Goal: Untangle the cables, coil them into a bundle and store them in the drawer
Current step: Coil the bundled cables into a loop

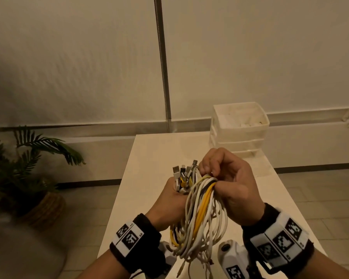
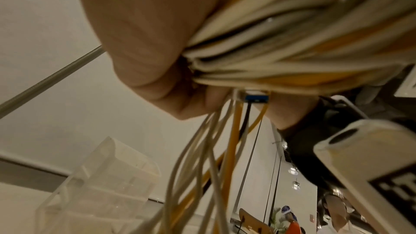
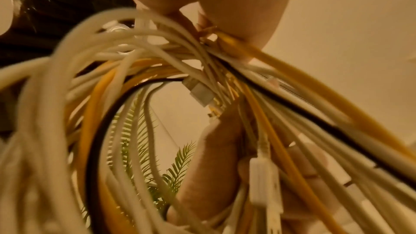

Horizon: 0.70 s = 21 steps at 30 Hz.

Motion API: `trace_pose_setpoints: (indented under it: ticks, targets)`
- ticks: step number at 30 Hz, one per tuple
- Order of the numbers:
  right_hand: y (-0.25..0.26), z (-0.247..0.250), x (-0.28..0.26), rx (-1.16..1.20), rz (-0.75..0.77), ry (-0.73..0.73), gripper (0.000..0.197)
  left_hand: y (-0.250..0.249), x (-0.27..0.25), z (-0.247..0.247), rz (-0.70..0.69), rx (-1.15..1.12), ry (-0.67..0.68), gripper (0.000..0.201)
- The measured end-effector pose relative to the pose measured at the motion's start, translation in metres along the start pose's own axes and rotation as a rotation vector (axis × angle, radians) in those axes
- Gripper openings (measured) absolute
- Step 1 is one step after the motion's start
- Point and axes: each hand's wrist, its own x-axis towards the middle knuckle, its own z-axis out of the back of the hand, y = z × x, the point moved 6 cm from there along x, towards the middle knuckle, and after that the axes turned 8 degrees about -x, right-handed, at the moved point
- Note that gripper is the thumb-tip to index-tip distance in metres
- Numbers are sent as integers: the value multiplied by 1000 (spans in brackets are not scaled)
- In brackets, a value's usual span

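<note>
Two hands, one bundle, held above the desk (image 1: 149, 150). Entry one: my left hand (image 1: 169, 200), fingers curled round the plug ends (image 1: 184, 174), which stand up in a cluster out of the fist. Entry two: my right hand (image 1: 228, 184), thumb and fingers pinched tight on the top of the loops of the cables (image 1: 199, 210), just beside the left fist, the two grips almost touching. Entry three: the coil itself, mostly white with some yellow and one black strand, hanging down from both grips toward my wrists, its long axis running from the plugs back toward me (a few loose tails trail lower, so the coiling is not quite finished, I judge). Entry four: the drawer unit (image 1: 240, 125), pale translucent plastic, at the far right corner of the desk, beyond my right hand and well apart from the bundle. By that lie the right hand is the nearer one for the carry. Whether a drawer stands open I cannot tell.
</note>
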Motion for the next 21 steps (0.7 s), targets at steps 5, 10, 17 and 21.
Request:
trace_pose_setpoints:
  ticks: [5, 10, 17, 21]
  targets:
    - [5, -3, -1, 27, 56, -95, 31, 5, 3, -2, 0, -200, -24, 28]
    - [1, 1, 6, 142, 2, -106, 35, 19, 3, 3, 96, -357, 29, 26]
    - [0, 0, 9, 182, 54, -215, 31, -9, 10, -11, 33, -139, 159, 38]
    - [0, 0, 7, 101, 77, -219, 32, -9, 10, -12, -17, -88, 167, 33]
